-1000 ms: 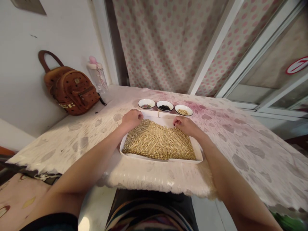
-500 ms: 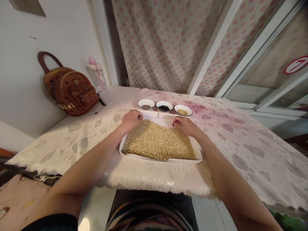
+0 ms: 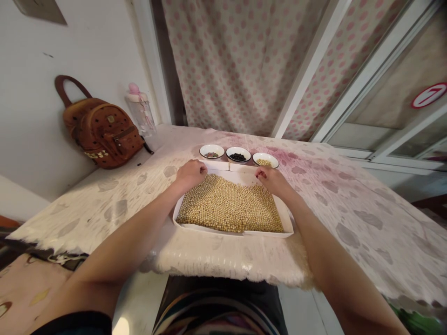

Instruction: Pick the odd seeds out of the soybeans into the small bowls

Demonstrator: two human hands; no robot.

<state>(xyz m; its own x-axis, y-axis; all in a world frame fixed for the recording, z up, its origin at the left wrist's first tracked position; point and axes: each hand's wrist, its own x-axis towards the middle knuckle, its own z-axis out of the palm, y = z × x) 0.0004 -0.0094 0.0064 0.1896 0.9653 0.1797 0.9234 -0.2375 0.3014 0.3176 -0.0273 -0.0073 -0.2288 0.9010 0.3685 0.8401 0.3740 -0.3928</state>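
A white box (image 3: 267,234) with low walls lies on the table, spread with many yellow soybeans (image 3: 230,202). My left hand (image 3: 191,174) is closed at its far left corner, fingers curled over the rim. Above the far right part of the box, my right hand (image 3: 272,180) has its fingers drawn together in a pinch; whatever is between them is too small to see. Just beyond the far wall stand three small white bowls: one with mixed small brownish bits (image 3: 212,151), one with black beans (image 3: 238,154), and one with pale yellow beans (image 3: 265,160).
A patterned cloth (image 3: 335,195) covers the table. At the back left, a brown backpack (image 3: 104,132) leans against the wall beside a clear bottle (image 3: 142,111) with a pink top. Behind the table hangs a dotted curtain (image 3: 237,65).
My right hand has moved slightly to the right and away from me, toward the bowl of pale yellow beans. My left hand stays at the box's corner.
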